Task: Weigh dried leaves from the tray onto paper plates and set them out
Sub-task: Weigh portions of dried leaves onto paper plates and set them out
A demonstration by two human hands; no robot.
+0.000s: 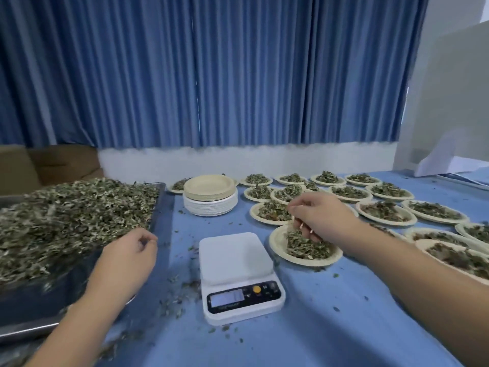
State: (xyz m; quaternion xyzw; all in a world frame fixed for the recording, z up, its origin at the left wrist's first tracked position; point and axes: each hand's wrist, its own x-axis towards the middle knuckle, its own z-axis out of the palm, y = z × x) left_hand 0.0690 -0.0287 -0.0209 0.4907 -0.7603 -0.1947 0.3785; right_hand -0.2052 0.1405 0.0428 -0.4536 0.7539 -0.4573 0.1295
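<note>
The left hand (129,258) hangs loosely curled, holding nothing, beside the tray (158,201) of dried leaves (66,215) at the table's left edge. The right hand (317,218) curls its fingers into the leaves on a paper plate (277,242) just right of the scale (232,260); whether they pinch any is unclear.

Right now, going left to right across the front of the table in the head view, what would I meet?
Metal tray heaped with dried leaves → white scale → filled paper plate under the right hand → further filled plates at the right edge.
</note>
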